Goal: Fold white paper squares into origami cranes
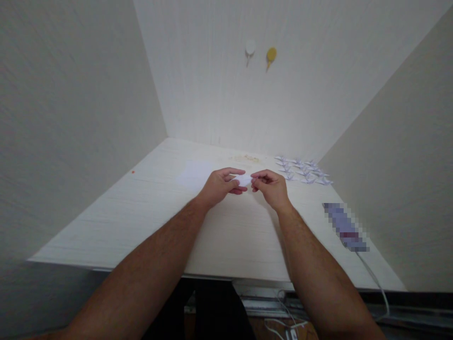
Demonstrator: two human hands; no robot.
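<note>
Between my two hands, above the middle of the white table, is a small piece of folded white paper. My left hand grips its left side between thumb and fingers. On the other side, the fingertips of my right hand pinch the paper's right end. The exact folds are too small to make out, and my fingers cover part of the edges. To the right of my right hand, several folded white paper cranes stand in rows near the back wall.
A blurred phone-like device with a white cable lies at the table's right. White paper lies left of my left hand. Walls enclose the table on three sides. Two hooks, white and yellow, hang on the back wall.
</note>
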